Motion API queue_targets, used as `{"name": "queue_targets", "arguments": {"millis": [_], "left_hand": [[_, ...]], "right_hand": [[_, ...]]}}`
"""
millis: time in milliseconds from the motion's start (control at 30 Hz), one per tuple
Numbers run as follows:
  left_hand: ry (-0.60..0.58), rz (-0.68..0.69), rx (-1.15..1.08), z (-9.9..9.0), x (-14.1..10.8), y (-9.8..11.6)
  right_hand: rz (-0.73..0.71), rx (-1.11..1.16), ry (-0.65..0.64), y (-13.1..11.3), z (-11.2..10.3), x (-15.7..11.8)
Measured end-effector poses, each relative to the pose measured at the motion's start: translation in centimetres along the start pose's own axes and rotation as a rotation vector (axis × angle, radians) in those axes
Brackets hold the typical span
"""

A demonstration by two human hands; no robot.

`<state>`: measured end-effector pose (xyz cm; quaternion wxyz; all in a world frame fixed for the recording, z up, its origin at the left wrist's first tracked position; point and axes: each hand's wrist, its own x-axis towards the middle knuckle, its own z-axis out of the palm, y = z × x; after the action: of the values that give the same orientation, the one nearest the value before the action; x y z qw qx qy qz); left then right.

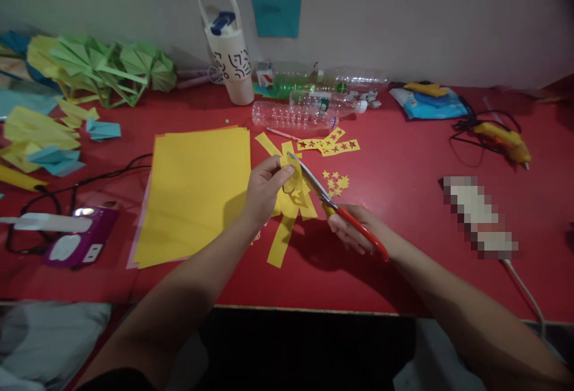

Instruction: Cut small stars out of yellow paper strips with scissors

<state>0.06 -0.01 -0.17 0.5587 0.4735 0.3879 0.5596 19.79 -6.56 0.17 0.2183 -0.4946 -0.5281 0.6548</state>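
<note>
My left hand (265, 188) pinches a small piece of yellow paper (292, 180) between thumb and fingers. In my right hand (352, 232) are red-handled scissors (329, 196), their blades pointing up and left beside that paper. Whether the blades touch it I cannot tell. Yellow paper strips (282, 241) lie beneath the left hand. A small group of cut-out yellow stars (338, 183) rests on the table beyond the right hand. Above them are strips with star-shaped holes (339, 144).
A stack of yellow sheets (197, 194) lies left on the red table (394, 283). Clear plastic bottles (291, 116) and a white tumbler (237, 71) stand or lie at the back. Right are a glue gun (506, 143) and a blurred-out device (482, 217); left, a purple power adapter (83, 238).
</note>
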Motion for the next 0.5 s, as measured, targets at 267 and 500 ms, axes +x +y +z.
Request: {"name": "queue_targets", "arguments": {"millis": [267,500], "left_hand": [[-0.014,-0.002,-0.013,-0.02,-0.04,0.18],[-0.008,0.005,-0.027,-0.14,-0.07,0.09]], "right_hand": [[-0.003,-0.034,0.004,-0.79,-0.10,-0.15],[0.002,-0.061,0.019,-0.67,-0.30,-0.16]]}}
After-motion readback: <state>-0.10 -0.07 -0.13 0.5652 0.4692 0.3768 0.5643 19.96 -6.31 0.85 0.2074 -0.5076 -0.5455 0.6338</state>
